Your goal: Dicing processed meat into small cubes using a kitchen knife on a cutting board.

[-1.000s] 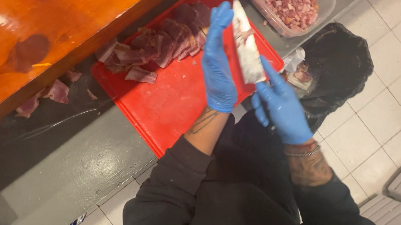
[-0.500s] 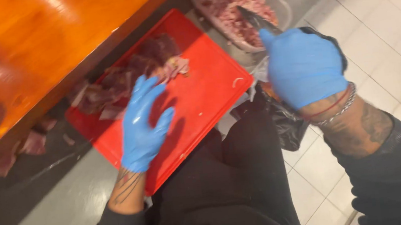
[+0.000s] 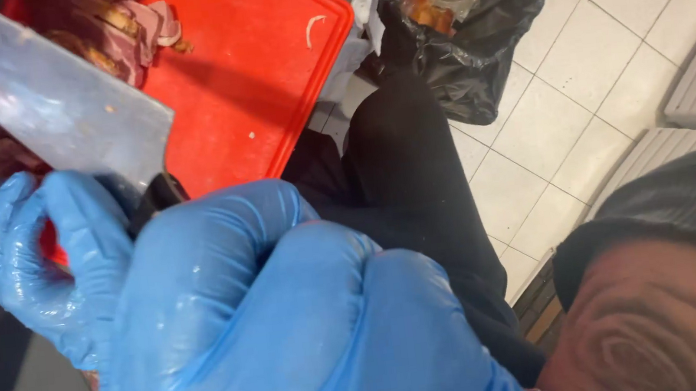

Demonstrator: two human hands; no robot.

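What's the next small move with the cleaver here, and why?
Probably lower the cleaver toward the red cutting board. The right hand grips its handle close under the camera, with the blade raised above the board and the left hand curled beside the blade's heel. The meat pieces lie at the board's far end, so the left hand should likely move clear first.

The cleaver (image 3: 49, 98) runs off the top left edge, so its blade tip is out of sight, and its handle is almost wholly buried in the grip of the right hand (image 3: 294, 333). That hand, close to the lens, is cut off at the bottom edge. The left hand (image 3: 49, 256) is partly covered by it. The meat pieces (image 3: 110, 22) lie half behind the blade. The red cutting board (image 3: 265, 83) is cropped at the top.
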